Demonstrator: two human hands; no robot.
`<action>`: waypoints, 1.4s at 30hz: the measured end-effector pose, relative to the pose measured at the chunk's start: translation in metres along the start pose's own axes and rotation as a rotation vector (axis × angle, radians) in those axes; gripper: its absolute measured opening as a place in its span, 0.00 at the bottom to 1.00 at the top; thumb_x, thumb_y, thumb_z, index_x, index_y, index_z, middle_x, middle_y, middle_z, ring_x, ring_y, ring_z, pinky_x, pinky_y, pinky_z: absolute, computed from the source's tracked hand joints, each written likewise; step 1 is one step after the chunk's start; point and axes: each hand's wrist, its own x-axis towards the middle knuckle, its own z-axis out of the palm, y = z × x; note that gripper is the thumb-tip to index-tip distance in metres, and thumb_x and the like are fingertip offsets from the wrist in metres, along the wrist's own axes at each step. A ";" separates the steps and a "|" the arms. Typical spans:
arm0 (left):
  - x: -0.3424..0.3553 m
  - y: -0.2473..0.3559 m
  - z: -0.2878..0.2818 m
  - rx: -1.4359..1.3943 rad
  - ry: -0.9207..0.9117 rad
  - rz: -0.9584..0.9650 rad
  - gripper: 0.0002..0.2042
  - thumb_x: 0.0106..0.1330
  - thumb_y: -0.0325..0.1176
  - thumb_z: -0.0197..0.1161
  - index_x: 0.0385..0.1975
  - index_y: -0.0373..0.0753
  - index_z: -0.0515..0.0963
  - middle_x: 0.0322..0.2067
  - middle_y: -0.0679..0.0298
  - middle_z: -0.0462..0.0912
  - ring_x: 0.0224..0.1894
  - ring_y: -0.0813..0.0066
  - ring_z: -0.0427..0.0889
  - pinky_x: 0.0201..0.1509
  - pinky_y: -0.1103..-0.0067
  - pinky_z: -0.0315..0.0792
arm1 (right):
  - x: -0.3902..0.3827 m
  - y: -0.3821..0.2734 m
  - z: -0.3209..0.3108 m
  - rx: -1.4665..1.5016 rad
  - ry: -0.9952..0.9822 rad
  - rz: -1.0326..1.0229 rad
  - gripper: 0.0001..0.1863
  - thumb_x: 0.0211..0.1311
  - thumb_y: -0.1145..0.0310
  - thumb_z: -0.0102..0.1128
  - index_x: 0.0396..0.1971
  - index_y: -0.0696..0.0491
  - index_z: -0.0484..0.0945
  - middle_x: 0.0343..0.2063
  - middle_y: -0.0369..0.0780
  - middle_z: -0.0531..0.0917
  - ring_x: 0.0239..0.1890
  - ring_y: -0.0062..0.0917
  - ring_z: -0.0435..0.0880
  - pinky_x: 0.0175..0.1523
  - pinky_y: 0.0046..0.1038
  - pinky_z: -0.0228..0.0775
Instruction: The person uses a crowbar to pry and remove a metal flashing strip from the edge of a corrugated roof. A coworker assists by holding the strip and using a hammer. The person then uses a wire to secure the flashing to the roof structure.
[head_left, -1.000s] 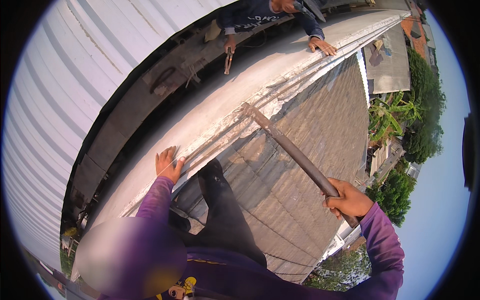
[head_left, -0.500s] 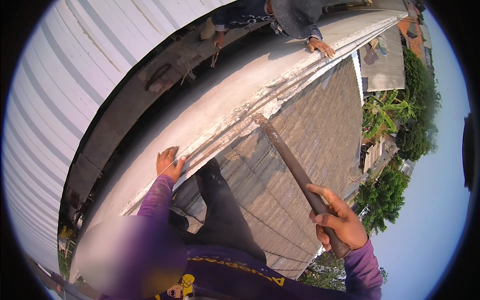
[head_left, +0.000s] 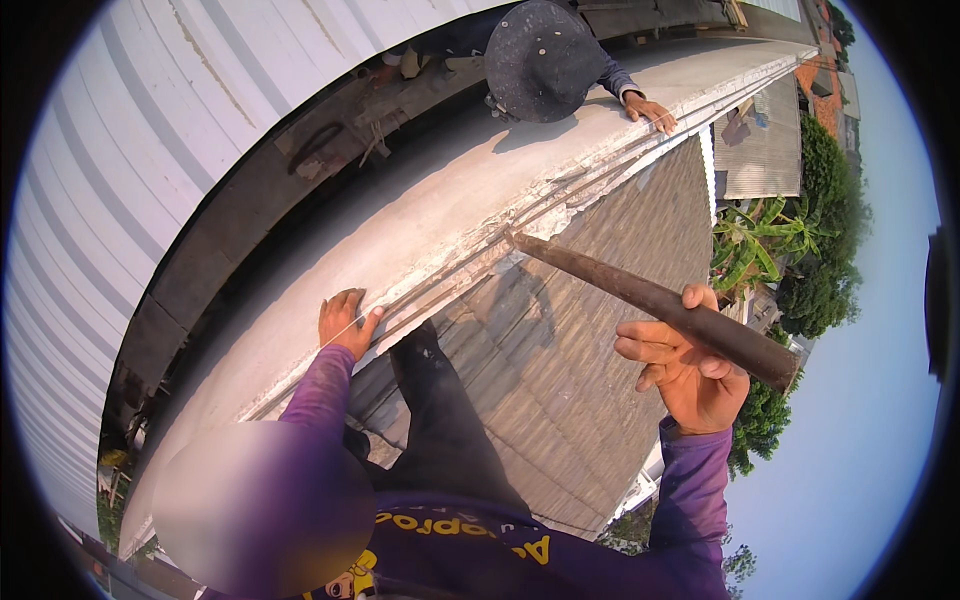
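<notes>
So the right hand is wrapped around the thick end of a long rusty metal bar, fingers curled loosely over it with the thumb underneath, and the far tip of the bar is poking right at the broken outer edge of a concrete ledge, where the cement looks chipped and ragged along a stretch. The left hand is pressed flat-ish on that same ledge edge, fingers bent over the lip and gripping it, nothing held in it, more like bracing. There's a thin line running along the edge toward another person crouched further up in a dark brimmed hat, whose hand rests on the ledge too. Below is a grey corrugated roof the wearer seems to be standing on. Progress-wise, I'd say it's mid-way at best: some of the lip near the bar tip looks roughed up already, but most of the edge toward the far end looks smooth and untouched, so plenty left.
</notes>
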 end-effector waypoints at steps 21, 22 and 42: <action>-0.003 0.007 -0.009 -0.011 0.006 0.018 0.27 0.72 0.55 0.62 0.60 0.38 0.81 0.58 0.46 0.82 0.63 0.44 0.77 0.73 0.55 0.65 | 0.189 -0.027 0.008 -0.057 0.398 -0.752 0.16 0.66 0.66 0.74 0.26 0.54 0.74 0.17 0.35 0.72 0.16 0.20 0.71 0.27 0.29 0.70; -0.005 0.008 -0.011 -0.028 0.005 0.022 0.28 0.73 0.55 0.61 0.60 0.38 0.81 0.58 0.46 0.82 0.63 0.44 0.77 0.73 0.56 0.65 | 0.192 -0.027 0.004 -0.040 0.433 -0.753 0.16 0.66 0.67 0.74 0.25 0.54 0.74 0.17 0.35 0.72 0.17 0.20 0.71 0.28 0.28 0.70; -0.015 -0.016 0.002 -0.016 -0.111 -0.064 0.33 0.82 0.54 0.44 0.81 0.45 0.58 0.77 0.47 0.64 0.81 0.50 0.59 0.85 0.53 0.43 | 0.236 0.012 0.096 -0.547 0.296 -1.041 0.16 0.70 0.67 0.65 0.29 0.67 0.81 0.19 0.44 0.82 0.24 0.27 0.83 0.30 0.34 0.70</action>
